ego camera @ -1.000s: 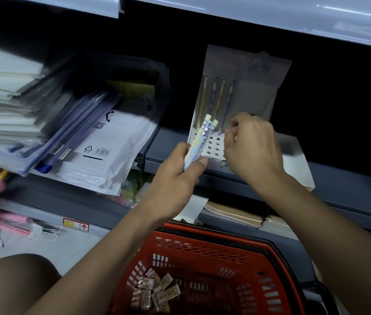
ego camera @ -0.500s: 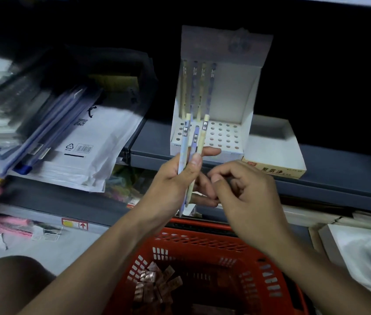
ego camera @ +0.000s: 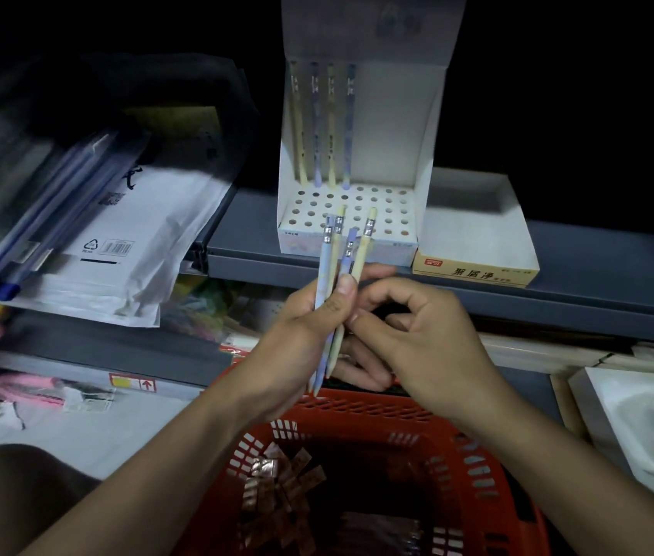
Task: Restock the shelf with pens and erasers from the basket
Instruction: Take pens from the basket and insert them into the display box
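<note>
Dim shop aisle, dark steel shelf (ego camera: 357, 260) ahead. Nearest us: red basket (ego camera: 361, 411), wrapped erasers (ego camera: 277, 475) inside. Above it our left hand (ego camera: 309, 315) grips four pens (ego camera: 337, 274) upright; right hand (ego camera: 421, 335) fingers curl at their lower shafts, seemingly pinching one. Pens look light, stiff, slick, so we'd pinch mid-barrel. Farther: perforated stand (ego camera: 357, 214) with four pens slotted; empty box (ego camera: 474, 242) to its right.

Left hand (ego camera: 309, 327) fisted upright, thumb pressed across; right hand (ego camera: 417, 343) beside it, fingers curled, perhaps pinching.
</note>
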`<state>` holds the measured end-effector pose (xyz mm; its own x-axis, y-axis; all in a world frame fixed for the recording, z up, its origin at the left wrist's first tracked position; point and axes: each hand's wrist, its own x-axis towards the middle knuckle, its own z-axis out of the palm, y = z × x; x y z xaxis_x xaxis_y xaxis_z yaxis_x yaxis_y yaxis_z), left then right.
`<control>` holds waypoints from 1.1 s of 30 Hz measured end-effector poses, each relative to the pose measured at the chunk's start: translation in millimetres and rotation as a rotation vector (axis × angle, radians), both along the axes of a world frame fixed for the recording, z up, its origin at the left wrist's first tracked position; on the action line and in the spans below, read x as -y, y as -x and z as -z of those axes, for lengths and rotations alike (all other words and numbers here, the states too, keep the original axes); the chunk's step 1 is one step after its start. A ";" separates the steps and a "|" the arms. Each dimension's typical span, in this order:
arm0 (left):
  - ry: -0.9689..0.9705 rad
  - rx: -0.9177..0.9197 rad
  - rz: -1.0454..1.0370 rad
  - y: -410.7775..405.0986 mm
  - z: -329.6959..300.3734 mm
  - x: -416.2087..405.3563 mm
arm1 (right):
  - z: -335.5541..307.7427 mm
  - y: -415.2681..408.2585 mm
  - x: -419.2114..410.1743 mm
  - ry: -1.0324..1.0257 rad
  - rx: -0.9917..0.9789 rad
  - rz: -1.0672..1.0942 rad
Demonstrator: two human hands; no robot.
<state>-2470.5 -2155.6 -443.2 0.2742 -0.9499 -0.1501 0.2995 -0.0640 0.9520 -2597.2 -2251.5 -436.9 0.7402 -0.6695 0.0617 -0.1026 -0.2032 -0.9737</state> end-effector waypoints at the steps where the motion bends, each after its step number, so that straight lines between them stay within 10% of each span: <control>1: 0.003 0.002 -0.004 -0.6 -0.5 -0.2 | -3.1 1.1 -1.0 -0.094 0.018 -0.002; 10: -0.055 0.572 -0.416 -22.2 12.2 -4.1 | 2.7 4.3 5.4 0.043 -0.054 0.040; 18: -0.097 0.130 -0.256 -29.4 -4.3 -15.0 | 10.2 6.7 4.3 0.060 -0.068 0.058; 33: 0.086 0.407 -0.312 -11.2 -4.0 -11.3 | 19.1 4.5 2.0 0.117 -0.059 0.066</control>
